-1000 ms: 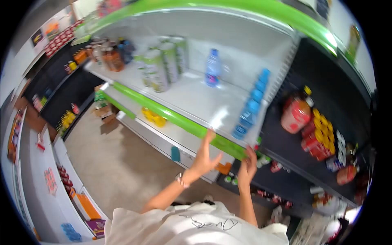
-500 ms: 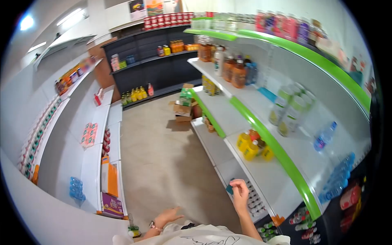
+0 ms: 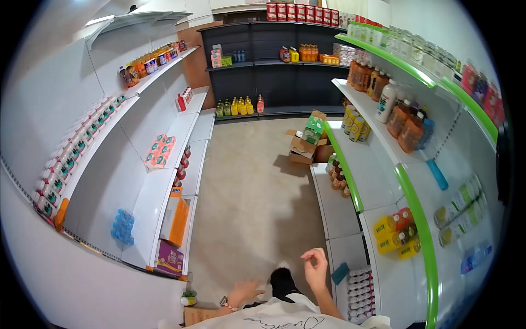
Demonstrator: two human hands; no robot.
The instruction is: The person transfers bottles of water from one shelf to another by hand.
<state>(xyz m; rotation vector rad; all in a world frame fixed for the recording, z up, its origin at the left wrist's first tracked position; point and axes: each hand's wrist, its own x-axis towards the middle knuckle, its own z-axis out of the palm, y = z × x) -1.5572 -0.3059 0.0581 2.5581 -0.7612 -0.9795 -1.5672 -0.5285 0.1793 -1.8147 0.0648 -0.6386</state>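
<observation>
My left hand (image 3: 245, 292) hangs low over the floor with its fingers stretched out, holding nothing; a bracelet circles its wrist. Farther right, my right hand (image 3: 315, 268) is raised in front of my body. Its fingers are loosely bent, a gap shows between thumb and forefinger, and I see nothing in it. The nearest things to it are a teal cloth-like item (image 3: 339, 273) and rows of white-capped bottles (image 3: 361, 293) on the bottom right shelf. Neither hand touches a shelf.
White shelving (image 3: 148, 192) lines the left side, holding bottles, a pink pack (image 3: 160, 151) and an orange box (image 3: 175, 220). Green-edged shelves (image 3: 419, 216) with drinks stand at right. Open cartons (image 3: 302, 151) sit on the floor ahead, before a dark shelf unit (image 3: 263, 88).
My view has turned left, so the aisle and shelves sit farther right in the picture. A dark-trousered leg and shoe now show below. Both hands remain low and free of any visible object.
</observation>
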